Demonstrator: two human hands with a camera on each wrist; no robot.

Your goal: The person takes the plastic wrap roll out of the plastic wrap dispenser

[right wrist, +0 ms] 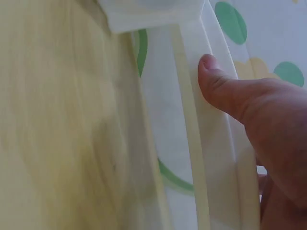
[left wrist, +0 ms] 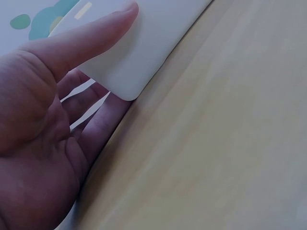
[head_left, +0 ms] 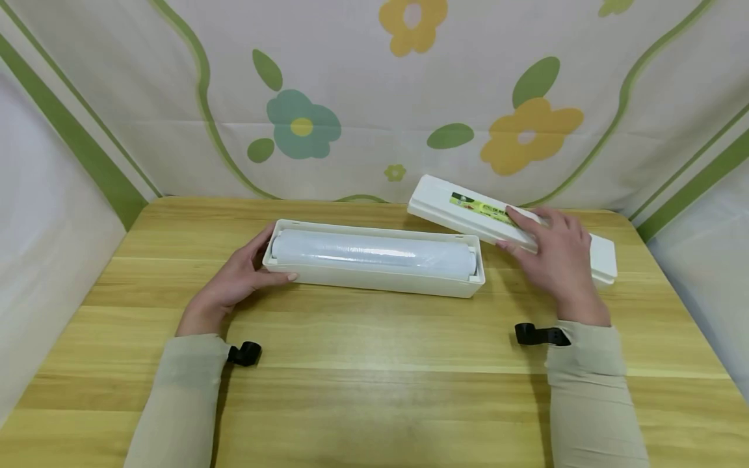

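Observation:
A long white box [head_left: 374, 279] stands on the table, its top uncovered. Inside lies a roll of cling film [head_left: 374, 252]. My left hand [head_left: 236, 278] grips the box's left end, thumb against the front wall and the other fingers around the end. In the left wrist view, that thumb presses the white wall [left wrist: 129, 57]. My right hand [head_left: 556, 257] holds a long white lid [head_left: 435, 198] with a green and yellow label, tilted behind and right of the box. The right wrist view has the thumb on the lid's side [right wrist: 216, 143], with a gap between lid and table.
The wooden table [head_left: 374, 377] ends at a back edge just behind the box. Flower-printed curtain [head_left: 363, 84] hangs behind it and at both sides. Black camera mounts [head_left: 246, 354] are worn on both wrists.

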